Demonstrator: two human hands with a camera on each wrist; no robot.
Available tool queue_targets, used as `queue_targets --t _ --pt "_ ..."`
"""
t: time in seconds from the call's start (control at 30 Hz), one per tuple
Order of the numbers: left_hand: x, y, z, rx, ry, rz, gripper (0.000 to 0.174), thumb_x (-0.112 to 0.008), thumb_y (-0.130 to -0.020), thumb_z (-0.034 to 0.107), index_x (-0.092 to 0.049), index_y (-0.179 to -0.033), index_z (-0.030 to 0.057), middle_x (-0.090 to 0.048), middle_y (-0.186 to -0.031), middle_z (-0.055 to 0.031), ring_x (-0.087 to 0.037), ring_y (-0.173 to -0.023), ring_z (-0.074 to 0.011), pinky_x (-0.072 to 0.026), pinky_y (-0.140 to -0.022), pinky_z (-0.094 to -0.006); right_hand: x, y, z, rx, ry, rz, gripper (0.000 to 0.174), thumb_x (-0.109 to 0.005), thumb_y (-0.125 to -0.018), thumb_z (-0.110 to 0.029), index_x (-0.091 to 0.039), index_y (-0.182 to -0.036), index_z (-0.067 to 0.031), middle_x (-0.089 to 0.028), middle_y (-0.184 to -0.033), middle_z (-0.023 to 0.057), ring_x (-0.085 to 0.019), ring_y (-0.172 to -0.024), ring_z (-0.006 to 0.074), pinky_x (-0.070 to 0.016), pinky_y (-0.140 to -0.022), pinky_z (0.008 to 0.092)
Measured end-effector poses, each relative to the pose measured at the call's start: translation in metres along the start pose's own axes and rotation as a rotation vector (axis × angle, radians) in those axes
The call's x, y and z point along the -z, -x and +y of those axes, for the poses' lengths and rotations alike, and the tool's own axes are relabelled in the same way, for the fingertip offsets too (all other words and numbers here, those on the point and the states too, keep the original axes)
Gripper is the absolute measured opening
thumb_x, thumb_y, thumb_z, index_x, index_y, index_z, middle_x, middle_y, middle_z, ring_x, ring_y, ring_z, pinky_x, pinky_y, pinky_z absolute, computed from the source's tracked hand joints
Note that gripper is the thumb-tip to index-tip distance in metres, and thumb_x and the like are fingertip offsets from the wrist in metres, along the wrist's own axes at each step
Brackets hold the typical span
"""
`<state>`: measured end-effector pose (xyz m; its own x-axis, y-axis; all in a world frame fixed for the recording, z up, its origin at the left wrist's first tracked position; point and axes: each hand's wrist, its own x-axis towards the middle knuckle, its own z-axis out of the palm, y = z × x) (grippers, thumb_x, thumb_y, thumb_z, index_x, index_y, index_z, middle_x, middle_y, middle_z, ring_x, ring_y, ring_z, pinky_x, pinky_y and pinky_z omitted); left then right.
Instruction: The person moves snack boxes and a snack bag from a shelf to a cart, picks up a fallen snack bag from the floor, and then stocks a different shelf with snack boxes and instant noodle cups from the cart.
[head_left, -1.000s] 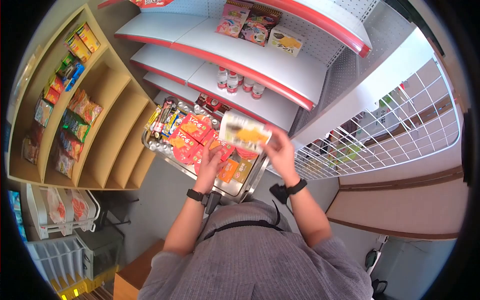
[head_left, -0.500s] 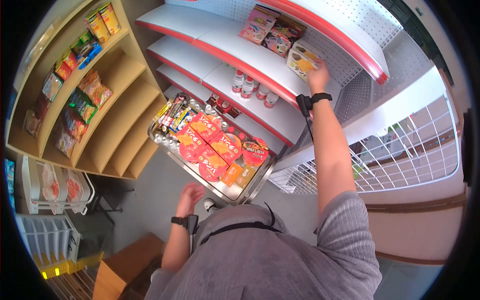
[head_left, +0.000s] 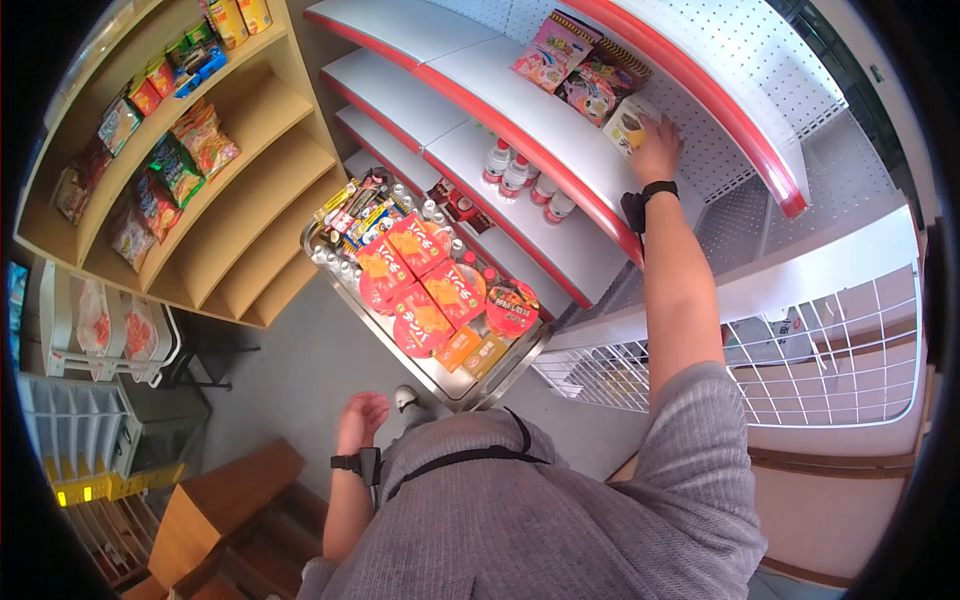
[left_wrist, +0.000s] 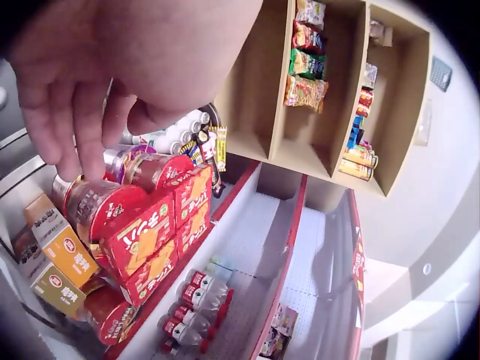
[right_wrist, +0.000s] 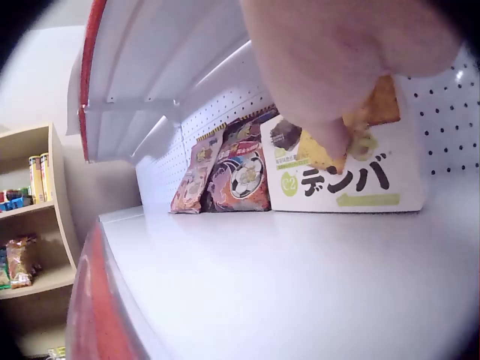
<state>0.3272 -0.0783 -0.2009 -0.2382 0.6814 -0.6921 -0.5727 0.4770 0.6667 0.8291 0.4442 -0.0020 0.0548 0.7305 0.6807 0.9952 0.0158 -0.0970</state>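
My right hand [head_left: 658, 152] reaches onto the upper shelf [head_left: 540, 110] and holds a white snack box [right_wrist: 349, 180] with pictures of yellow crackers. In the right wrist view the box stands upright on the shelf, and one digit lies across its front; the other fingers are mostly hidden. Left of it lean two snack bags, a pink one [head_left: 553, 52] and a dark one with a soccer ball [right_wrist: 244, 169]. My left hand [head_left: 362, 415] hangs empty beside my waist, fingers loosely bent. It hovers near the metal cart [head_left: 375, 350].
The cart carries red snack boxes [head_left: 418, 243], noodle cups [head_left: 512, 307], small orange [head_left: 459, 350] and tan cartons, and bottles. Bottles [head_left: 515, 176] stand on the shelf below. A wooden rack [head_left: 265, 180] is at left, a white wire basket [head_left: 810, 350] at right.
My right hand has carried a white snack box from over the cart up to the shelf, against the bags. My left hand has drawn back from the cart to my side.
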Motion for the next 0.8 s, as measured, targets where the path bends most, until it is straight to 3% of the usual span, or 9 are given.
queue_targets --t 0.23,0.43,0.8 --pt "-0.009 0.004 -0.009 0.008 0.018 0.007 0.026 -0.048 -0.101 0.022 -0.059 -0.116 0.0043 -0.07 -0.108 -0.0133 -0.069 -0.095 -0.0234 -0.0556 -0.084 -0.0348 -0.009 -0.008 0.005 0.001 0.054 -0.123 0.058 -0.064 -0.087 -0.008 -0.055 -0.141 -0.0279 -0.048 -0.151 0.0112 -0.038 -0.145 0.0333 -0.0269 -0.119 0.0604" --pt "0.0 0.007 -0.024 0.018 0.046 0.018 0.026 -0.047 -0.1 0.022 -0.059 -0.116 0.0044 -0.069 -0.105 -0.0116 -0.068 -0.093 -0.0226 -0.055 -0.083 -0.034 -0.006 -0.008 0.007 -0.058 0.018 -0.146 0.054 -0.062 -0.09 -0.01 -0.056 -0.138 -0.0335 -0.05 -0.147 0.0065 -0.042 -0.141 0.0296 -0.0278 -0.115 0.0653" --pt "-0.019 0.015 -0.023 0.05 0.013 0.034 0.025 -0.05 -0.101 0.023 -0.059 -0.114 0.0044 -0.068 -0.101 -0.0104 -0.067 -0.092 -0.0233 -0.055 -0.085 -0.0363 -0.02 -0.009 0.011 -0.073 -0.002 -0.119 0.057 -0.06 -0.09 -0.008 -0.056 -0.139 -0.0373 -0.047 -0.145 0.0088 -0.04 -0.14 0.0321 -0.0304 -0.113 0.0651"
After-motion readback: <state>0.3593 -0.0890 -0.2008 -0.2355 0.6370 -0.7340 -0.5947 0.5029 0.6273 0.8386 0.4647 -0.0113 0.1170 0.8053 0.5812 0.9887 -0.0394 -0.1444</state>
